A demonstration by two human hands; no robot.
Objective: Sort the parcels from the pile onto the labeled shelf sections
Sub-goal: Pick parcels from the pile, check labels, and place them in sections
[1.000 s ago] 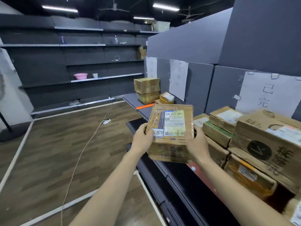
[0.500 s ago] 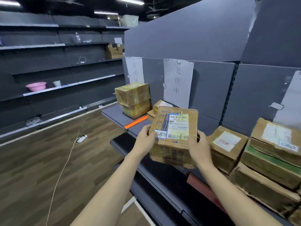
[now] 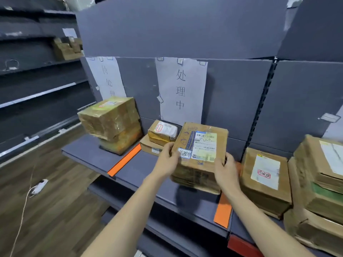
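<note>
- Left hand point(image 3: 168, 161) and right hand point(image 3: 225, 170) clasp the cardboard parcel point(image 3: 199, 156) by its two side edges, fingers curled round them.
- The parcel hangs just above the grey shelf point(image 3: 148, 170), between two orange dividers.
- It looks stiff and moderately weighty; glossy tape may be slick, so opposite edges seem the surest hold.
- Behind it hangs the paper section label point(image 3: 181, 89).

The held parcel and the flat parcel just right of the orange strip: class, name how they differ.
The held parcel is gripped by the left hand and right hand; the flat parcel lies on the shelf. The held parcel's handwritten tag is blue-edged, the flat parcel's red-edged. Both are brown cardboard.
</note>
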